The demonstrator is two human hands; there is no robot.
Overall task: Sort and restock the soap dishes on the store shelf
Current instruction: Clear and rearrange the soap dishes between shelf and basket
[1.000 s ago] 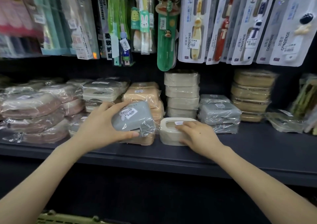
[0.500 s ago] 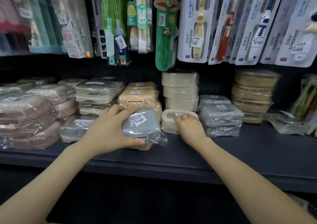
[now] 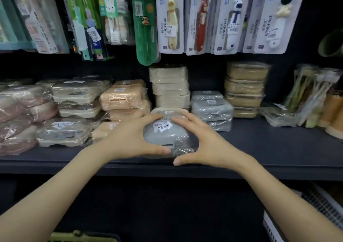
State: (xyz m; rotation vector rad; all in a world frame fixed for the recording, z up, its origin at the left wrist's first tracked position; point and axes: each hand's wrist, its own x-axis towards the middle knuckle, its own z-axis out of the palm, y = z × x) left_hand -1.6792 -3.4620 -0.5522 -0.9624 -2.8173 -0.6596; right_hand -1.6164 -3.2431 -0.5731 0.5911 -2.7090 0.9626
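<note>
grey soap dish (image 3: 163, 133) on shelf (image 3: 278, 149) | left hand (image 3: 132, 138), right hand (image 3: 207, 142) both cup it, thumbs in front | likely light, stiff; film (image 3: 182, 146) slippery, grip sides

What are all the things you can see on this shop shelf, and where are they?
grey soap dish: one, grey, plastic-wrapped, held over the shelf's front
cream soap dish: one, cream, just behind it
cream stack: one stack, cream, back middle
grey stack: one stack, grey, right of the cream ones
tan stack: one stack, tan, further right
peach dishes: several, peach, left of middle
pale dishes: several, off-white, further left
pink dishes: several, pink, far left
toothbrush packs: many, mixed colours, hanging above
shelf: one, dark, under the dishes
green basket: one, green, bottom edge
left hand: one, holds the grey dish's left side
right hand: one, cups its right side
</note>
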